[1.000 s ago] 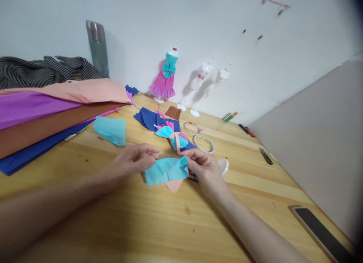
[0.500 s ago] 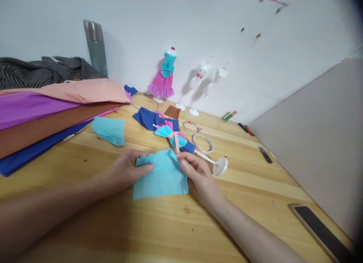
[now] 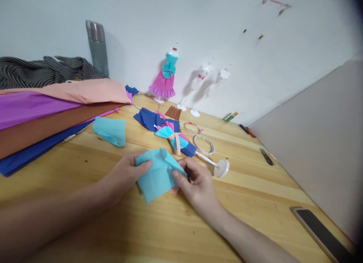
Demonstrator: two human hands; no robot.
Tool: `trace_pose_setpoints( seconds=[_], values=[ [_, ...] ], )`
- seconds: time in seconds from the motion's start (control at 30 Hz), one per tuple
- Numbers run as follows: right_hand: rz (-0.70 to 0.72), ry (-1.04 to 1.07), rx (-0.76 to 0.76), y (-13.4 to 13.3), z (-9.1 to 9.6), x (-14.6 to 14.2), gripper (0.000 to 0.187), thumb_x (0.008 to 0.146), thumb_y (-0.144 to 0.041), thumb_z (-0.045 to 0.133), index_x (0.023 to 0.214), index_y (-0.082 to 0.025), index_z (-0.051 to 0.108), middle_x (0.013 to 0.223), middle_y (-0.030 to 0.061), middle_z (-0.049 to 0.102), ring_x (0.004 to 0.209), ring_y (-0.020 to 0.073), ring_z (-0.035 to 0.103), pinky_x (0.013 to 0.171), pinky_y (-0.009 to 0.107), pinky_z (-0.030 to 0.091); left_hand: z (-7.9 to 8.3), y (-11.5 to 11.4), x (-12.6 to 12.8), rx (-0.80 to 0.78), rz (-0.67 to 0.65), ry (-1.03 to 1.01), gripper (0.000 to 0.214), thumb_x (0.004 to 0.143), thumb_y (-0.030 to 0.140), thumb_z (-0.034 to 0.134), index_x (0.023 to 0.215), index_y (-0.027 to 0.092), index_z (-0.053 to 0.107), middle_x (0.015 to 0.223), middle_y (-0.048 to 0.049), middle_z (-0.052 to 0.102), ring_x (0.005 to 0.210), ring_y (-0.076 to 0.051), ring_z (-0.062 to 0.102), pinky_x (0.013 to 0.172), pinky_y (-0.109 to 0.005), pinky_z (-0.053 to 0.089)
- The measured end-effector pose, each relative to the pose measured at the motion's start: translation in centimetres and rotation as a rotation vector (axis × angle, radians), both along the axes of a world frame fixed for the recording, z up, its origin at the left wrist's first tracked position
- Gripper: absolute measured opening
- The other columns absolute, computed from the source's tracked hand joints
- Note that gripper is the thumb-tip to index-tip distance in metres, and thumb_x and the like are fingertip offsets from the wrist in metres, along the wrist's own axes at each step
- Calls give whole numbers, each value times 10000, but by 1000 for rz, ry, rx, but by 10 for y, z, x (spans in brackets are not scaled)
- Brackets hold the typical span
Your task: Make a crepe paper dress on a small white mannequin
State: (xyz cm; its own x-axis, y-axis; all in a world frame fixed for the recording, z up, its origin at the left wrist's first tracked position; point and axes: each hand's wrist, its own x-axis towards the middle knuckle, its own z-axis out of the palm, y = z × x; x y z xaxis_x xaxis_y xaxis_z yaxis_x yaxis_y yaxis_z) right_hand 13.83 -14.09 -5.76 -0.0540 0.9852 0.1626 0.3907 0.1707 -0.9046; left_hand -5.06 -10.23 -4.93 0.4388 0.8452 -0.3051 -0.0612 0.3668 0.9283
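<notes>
A light blue piece of crepe paper (image 3: 157, 176) is stretched between my two hands above the table. My left hand (image 3: 129, 172) pinches its left edge, thumb on top. At the right side, my right hand (image 3: 198, 179) grips the paper between thumb and fingers; some of those fingers are hidden behind it. Just beyond lies a small dress form (image 3: 221, 167) on its side, its white base to the right. It is dressed in dark blue, with a light blue bow (image 3: 170, 136) and a peach strip (image 3: 178, 143). Another light blue piece (image 3: 110, 130) rests farther left.
Folded coloured paper sheets (image 3: 56, 111) are stacked at left near a grey bottle (image 3: 98, 51). A dressed form (image 3: 166, 77) and two bare ones stand by the wall. A tape roll (image 3: 204, 144), a cutter (image 3: 266, 156) and a phone (image 3: 320, 232) lie to the right.
The light blue paper has been tilted and creased, its right side gathered in my right hand. A bit of peach now shows beneath it. The right thumb has shifted left and down over the paper.
</notes>
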Motion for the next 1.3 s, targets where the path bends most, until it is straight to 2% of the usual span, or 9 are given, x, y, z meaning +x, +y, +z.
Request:
trace_pose_setpoints(
  seconds=[0.23, 0.33, 0.5, 0.67, 0.77, 0.87, 1.03, 1.2, 1.3],
  values=[
    [131, -223, 288, -14, 11, -10, 165, 843, -189, 558, 684, -185, 515, 598, -40, 450, 536, 95, 409, 519, 227, 335, -1, -8, 1, 9, -69, -100, 268, 702, 376, 705, 817, 134, 709, 829, -57, 725, 808, -219, 632, 769, -311, 478],
    [123, -238, 303, -16, 12, -11, 182, 848, -173, 542, 671, -184, 507, 589, -37, 446, 541, 99, 414, 523, 231, 339, -1, -7, 1, -18, -75, -104, 301, 719, 376, 696, 885, 127, 725, 883, -80, 730, 851, -240, 640, 789, -332, 488],
    [315, -260, 273, -18, 10, -14, 35, 811, -204, 582, 795, -173, 578, 626, -14, 505, 564, 123, 456, 530, 250, 364, 1, -11, 3, -155, -172, -268, 291, 814, 377, 611, 937, 142, 731, 782, -67, 701, 776, -195, 640, 729, -283, 497],
    [448, -190, 259, -19, 9, -10, 269, 859, -295, 541, 1073, -151, 620, 706, 34, 596, 591, 151, 512, 551, 278, 418, 7, -11, 5, -174, -337, -417, 286, 886, 272, 486, 910, 138, 738, 804, -59, 684, 773, -164, 629, 730, -255, 493],
    [333, -130, 211, -17, 8, -7, 199, 896, -290, 505, 981, -168, 636, 607, -5, 530, 552, 137, 480, 541, 269, 401, 6, -11, 5, -205, -312, -442, 270, 865, 265, 528, 1011, 142, 719, 955, -92, 710, 933, -219, 642, 856, -315, 489],
    [163, 4, 49, -13, 5, -6, 231, 897, -395, 519, 861, -178, 586, 610, -23, 474, 540, 120, 430, 506, 248, 363, 1, -10, 4, -295, -180, -374, 356, 785, 371, 658, 1043, 130, 700, 975, -116, 718, 912, -233, 646, 849, -335, 489],
    [202, 69, -133, -5, -1, -6, 404, 869, -534, 516, 693, -170, 531, 653, -8, 460, 586, 115, 403, 522, 244, 343, -3, -10, 3, -316, -153, -355, 435, 745, 456, 707, 1025, 124, 700, 944, -100, 724, 846, -194, 638, 817, -303, 479],
    [92, 244, -137, -1, -3, -3, 368, 873, -525, 519, 759, -180, 581, 589, -17, 480, 532, 118, 403, 493, 246, 332, -4, -6, 2, -295, -210, -436, 407, 842, 429, 609, 1124, 143, 670, 968, -103, 731, 862, -206, 660, 838, -330, 489],
    [169, 254, -172, -1, -1, -3, 349, 857, -515, 550, 795, -180, 625, 638, 0, 505, 570, 129, 433, 507, 249, 355, -9, -3, 0, -263, -262, -465, 413, 848, 445, 594, 1134, 157, 670, 995, -106, 729, 888, -212, 666, 849, -336, 494]
  ],
)
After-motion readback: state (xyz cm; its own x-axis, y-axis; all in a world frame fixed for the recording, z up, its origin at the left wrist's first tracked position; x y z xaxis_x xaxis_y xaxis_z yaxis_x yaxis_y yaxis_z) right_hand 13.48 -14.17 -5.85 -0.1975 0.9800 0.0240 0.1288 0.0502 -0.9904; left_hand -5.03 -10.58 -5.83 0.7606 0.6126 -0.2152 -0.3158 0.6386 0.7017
